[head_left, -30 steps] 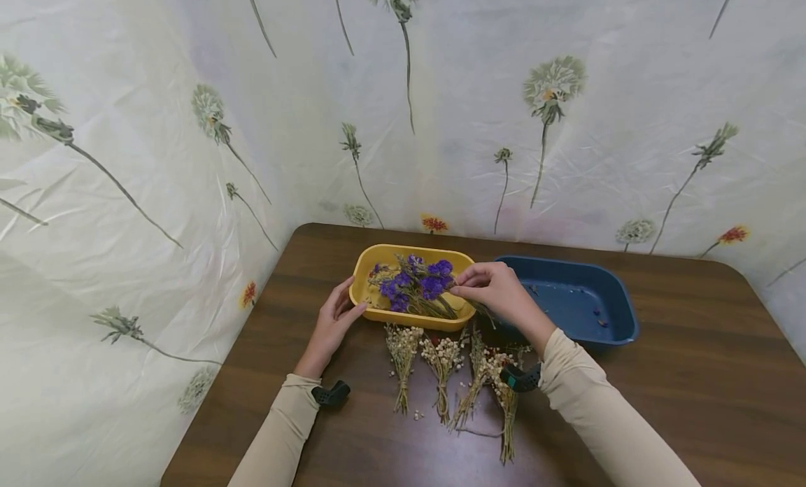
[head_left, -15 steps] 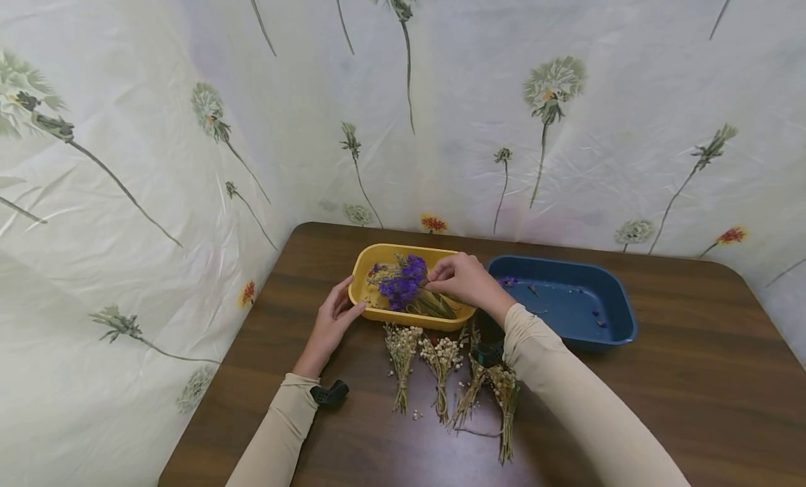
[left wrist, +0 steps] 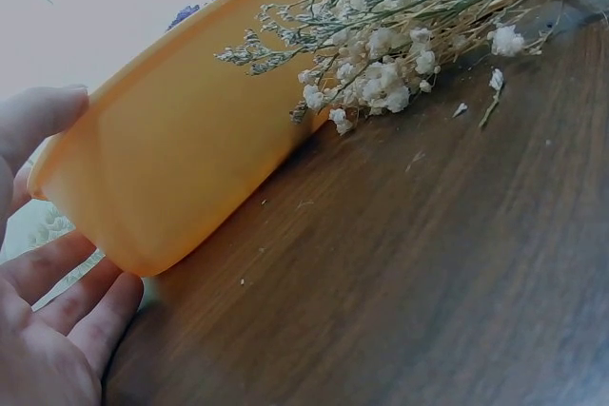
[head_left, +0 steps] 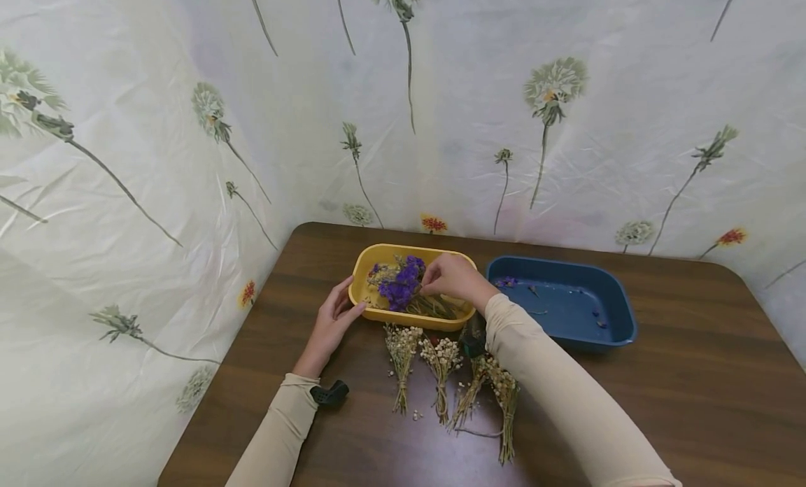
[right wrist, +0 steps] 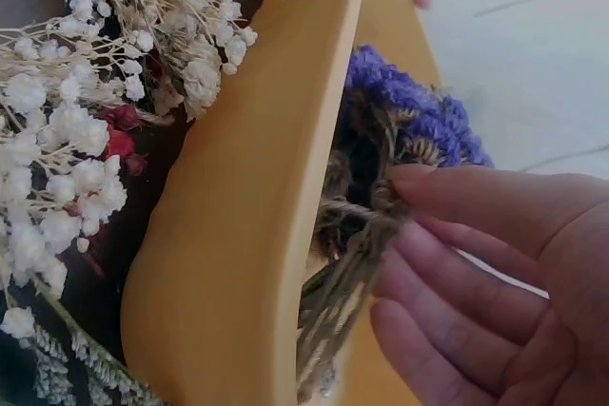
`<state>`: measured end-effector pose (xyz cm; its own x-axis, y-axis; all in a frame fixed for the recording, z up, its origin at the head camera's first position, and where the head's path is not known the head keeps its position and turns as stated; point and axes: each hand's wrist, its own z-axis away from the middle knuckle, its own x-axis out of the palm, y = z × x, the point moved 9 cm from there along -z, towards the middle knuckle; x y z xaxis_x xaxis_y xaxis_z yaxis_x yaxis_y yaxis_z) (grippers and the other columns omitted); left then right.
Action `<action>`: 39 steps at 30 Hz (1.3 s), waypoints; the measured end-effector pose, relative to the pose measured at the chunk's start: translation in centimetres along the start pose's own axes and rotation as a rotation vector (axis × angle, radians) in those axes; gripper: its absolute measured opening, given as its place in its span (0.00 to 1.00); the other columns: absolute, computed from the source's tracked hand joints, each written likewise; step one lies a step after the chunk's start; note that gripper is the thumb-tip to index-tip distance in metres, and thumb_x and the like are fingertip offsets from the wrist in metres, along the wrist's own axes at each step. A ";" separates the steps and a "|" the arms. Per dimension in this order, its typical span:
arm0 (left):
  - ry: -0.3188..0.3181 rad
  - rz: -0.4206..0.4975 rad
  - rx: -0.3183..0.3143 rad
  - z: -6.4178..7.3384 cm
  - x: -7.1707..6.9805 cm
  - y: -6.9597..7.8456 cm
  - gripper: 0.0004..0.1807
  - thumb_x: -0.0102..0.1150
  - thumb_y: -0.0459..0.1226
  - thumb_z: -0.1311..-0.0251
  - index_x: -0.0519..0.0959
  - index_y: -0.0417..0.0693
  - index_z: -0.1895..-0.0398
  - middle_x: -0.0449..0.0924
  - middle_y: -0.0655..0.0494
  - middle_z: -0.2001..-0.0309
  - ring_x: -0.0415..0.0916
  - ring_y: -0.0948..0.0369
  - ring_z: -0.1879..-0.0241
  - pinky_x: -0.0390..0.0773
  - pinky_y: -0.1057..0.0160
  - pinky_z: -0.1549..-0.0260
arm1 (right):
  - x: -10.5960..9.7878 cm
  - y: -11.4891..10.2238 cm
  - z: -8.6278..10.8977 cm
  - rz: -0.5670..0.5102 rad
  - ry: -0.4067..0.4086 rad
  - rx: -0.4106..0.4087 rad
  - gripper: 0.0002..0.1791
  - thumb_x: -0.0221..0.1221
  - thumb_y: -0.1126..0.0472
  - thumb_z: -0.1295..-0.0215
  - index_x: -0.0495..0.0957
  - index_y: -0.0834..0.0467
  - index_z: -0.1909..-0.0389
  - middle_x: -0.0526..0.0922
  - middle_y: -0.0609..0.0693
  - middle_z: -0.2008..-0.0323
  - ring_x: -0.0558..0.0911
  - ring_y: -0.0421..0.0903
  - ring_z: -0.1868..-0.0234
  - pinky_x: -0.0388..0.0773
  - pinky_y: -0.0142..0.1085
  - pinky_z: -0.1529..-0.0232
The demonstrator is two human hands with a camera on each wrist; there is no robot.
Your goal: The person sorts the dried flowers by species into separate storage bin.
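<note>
The yellow tray (head_left: pixel 415 320) stands near the back of the table with bunches of dried purple flowers (head_left: pixel 399 292) inside. My left hand (head_left: pixel 330 322) grips the tray's left end, thumb (left wrist: pixel 43 119) at the rim and fingers round the corner. Over the tray's right half, my right hand (head_left: pixel 455 278) reaches in. Its thumb and forefinger pinch a purple bunch at the twine-tied stems (right wrist: pixel 354 263), just below the blooms. The flower heads point left and the stems slope toward the tray's near right side.
To the right stands a blue tray (head_left: pixel 569 315) with a few loose petals and bits. In front of the yellow tray lie several tied bunches of dried white flowers (head_left: pixel 442 361), some partly under my right forearm. Loose crumbs (head_left: pixel 417 415) dot the table. A flowered curtain (head_left: pixel 453 158) hangs behind.
My right hand has moved left and slightly down into the yellow tray, bringing a purple bunch onto the others. The blue tray's left end is uncovered. My left hand has stayed put.
</note>
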<state>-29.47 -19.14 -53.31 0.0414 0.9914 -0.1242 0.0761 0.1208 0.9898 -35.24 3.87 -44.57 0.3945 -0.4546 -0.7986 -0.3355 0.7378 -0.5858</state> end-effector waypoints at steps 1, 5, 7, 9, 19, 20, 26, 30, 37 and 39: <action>-0.001 -0.001 0.000 0.0 0.0 0.0 0.36 0.65 0.42 0.30 0.64 0.56 0.22 0.64 0.48 0.23 0.66 0.48 0.25 0.76 0.57 0.34 | 0.1 0.0 -0.1 0.012 -0.006 0.006 0.04 0.70 0.59 0.36 0.90 0.55 0.68 0.91 0.49 0.68 0.85 0.43 0.67 0.84 0.42 0.58; -0.003 -0.003 -0.005 0.0 0.0 -0.1 0.36 0.65 0.43 0.30 0.64 0.57 0.22 0.65 0.48 0.23 0.67 0.48 0.25 0.77 0.62 0.36 | 0.4 -0.2 -0.3 0.031 -0.028 0.041 0.04 0.70 0.60 0.36 0.90 0.54 0.70 0.90 0.49 0.69 0.85 0.44 0.68 0.84 0.40 0.60; -0.006 -0.005 -0.007 0.0 0.0 -0.1 0.36 0.65 0.43 0.30 0.64 0.58 0.21 0.65 0.48 0.23 0.67 0.48 0.25 0.76 0.58 0.34 | 0.6 -0.1 -0.4 0.024 -0.039 0.056 0.04 0.70 0.60 0.36 0.90 0.54 0.71 0.90 0.49 0.70 0.85 0.45 0.69 0.83 0.39 0.62; -0.006 -0.004 -0.006 0.0 0.0 -0.1 0.36 0.65 0.43 0.30 0.64 0.58 0.21 0.65 0.48 0.23 0.67 0.48 0.25 0.75 0.51 0.32 | 0.7 0.1 -0.5 0.014 -0.049 0.064 0.05 0.70 0.60 0.36 0.90 0.55 0.71 0.90 0.50 0.70 0.86 0.47 0.70 0.83 0.38 0.64; -0.006 0.017 0.005 -0.1 0.0 -0.1 0.35 0.64 0.41 0.29 0.64 0.54 0.22 0.63 0.48 0.22 0.65 0.48 0.24 0.69 0.42 0.29 | 0.9 0.3 -0.9 0.021 -0.093 0.102 0.06 0.70 0.61 0.35 0.90 0.57 0.71 0.91 0.52 0.69 0.89 0.49 0.68 0.85 0.36 0.66; -0.007 0.016 0.004 -0.1 0.0 -0.2 0.35 0.64 0.41 0.29 0.64 0.55 0.22 0.63 0.49 0.22 0.65 0.48 0.24 0.69 0.42 0.29 | 0.9 0.3 -0.9 0.022 -0.090 0.100 0.06 0.69 0.61 0.35 0.90 0.57 0.71 0.91 0.52 0.69 0.89 0.49 0.68 0.84 0.36 0.66; -0.002 0.013 -0.012 0.0 0.0 -0.1 0.34 0.65 0.41 0.29 0.65 0.57 0.22 0.63 0.50 0.22 0.65 0.49 0.24 0.70 0.44 0.29 | 0.7 0.3 -0.2 0.001 -0.058 0.088 0.05 0.69 0.60 0.35 0.89 0.56 0.69 0.90 0.52 0.69 0.85 0.45 0.70 0.82 0.35 0.68; -0.005 0.023 -0.015 0.0 0.1 0.0 0.35 0.64 0.40 0.29 0.64 0.56 0.21 0.62 0.49 0.21 0.64 0.48 0.24 0.68 0.43 0.28 | 0.1 0.8 0.7 -0.077 -0.021 0.102 0.09 0.70 0.56 0.35 0.89 0.58 0.59 0.90 0.53 0.61 0.87 0.47 0.63 0.86 0.39 0.61; 0.018 0.049 -0.012 0.1 -0.3 0.1 0.41 0.66 0.38 0.31 0.58 0.51 0.19 0.67 0.44 0.25 0.65 0.46 0.24 0.66 0.42 0.26 | -3.5 2.6 3.8 -0.166 0.133 0.075 0.23 0.68 0.50 0.32 0.83 0.58 0.42 0.88 0.57 0.47 0.86 0.55 0.46 0.82 0.54 0.42; 0.041 0.047 -0.020 0.2 -0.6 0.0 0.42 0.68 0.39 0.32 0.58 0.48 0.19 0.67 0.45 0.25 0.65 0.47 0.24 0.66 0.43 0.26 | -4.7 3.8 5.5 -0.198 0.200 0.080 0.24 0.68 0.48 0.32 0.82 0.56 0.41 0.87 0.57 0.44 0.85 0.56 0.44 0.81 0.55 0.41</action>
<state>-29.31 -19.78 -53.21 0.0035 0.9971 -0.0754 0.0546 0.0751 0.9957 -33.66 11.54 -42.29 0.2660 -0.6770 -0.6862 -0.1974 0.6585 -0.7262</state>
